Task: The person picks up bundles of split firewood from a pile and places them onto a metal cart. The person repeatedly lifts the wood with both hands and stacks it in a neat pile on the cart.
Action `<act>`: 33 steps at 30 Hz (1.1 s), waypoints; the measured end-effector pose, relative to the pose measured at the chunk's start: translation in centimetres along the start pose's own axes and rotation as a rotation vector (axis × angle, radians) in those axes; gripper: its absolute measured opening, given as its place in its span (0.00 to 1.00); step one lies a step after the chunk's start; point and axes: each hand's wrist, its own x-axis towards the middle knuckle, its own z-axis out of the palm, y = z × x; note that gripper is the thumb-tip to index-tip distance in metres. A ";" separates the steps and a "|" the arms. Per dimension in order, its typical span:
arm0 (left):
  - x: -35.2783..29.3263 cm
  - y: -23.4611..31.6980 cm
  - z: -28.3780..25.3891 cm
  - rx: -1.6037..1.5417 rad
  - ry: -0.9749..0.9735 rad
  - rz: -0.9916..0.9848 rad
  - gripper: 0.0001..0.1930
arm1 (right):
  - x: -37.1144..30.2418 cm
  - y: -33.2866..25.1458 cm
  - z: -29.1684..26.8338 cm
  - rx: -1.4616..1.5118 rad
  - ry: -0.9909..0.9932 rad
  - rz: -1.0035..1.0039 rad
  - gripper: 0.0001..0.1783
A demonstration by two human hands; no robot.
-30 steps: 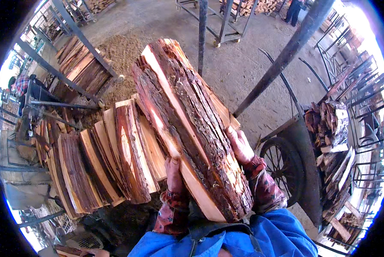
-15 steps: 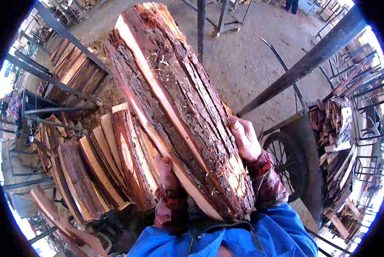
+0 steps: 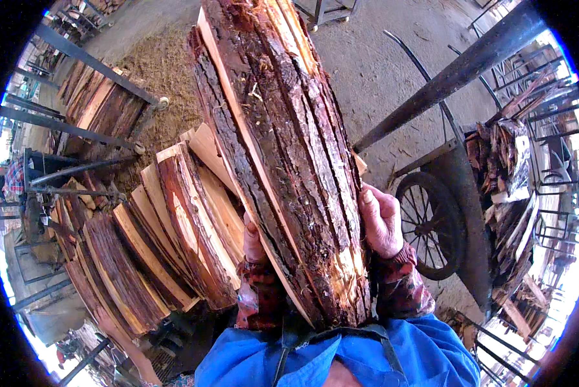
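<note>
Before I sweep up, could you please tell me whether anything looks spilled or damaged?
Brown debris is strewn over the grey floor; the held wood has a pale, ragged patch at its near end, unlike its dark bark.

Reddish-brown log (image 3: 283,148) (pale-streaked), blue garment (image 3: 257,355), dark red mottled sleeves (image 3: 403,284)

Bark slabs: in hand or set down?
In hand: left hand and right hand grip opposite sides of the bark slabs. Lower end support: cannot tell.
</note>
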 end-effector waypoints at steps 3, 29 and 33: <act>1.0 -0.3 -1.3 -0.048 -0.083 -0.074 0.45 | 0.2 0.4 -0.1 0.033 0.060 0.036 0.19; 0.2 1.6 -3.1 0.070 0.127 0.158 0.35 | -2.9 -1.2 2.2 -0.622 -0.038 -0.572 0.22; 1.5 1.2 -2.1 0.206 0.189 0.130 0.33 | -0.1 -0.4 1.6 -0.607 -0.034 -0.563 0.19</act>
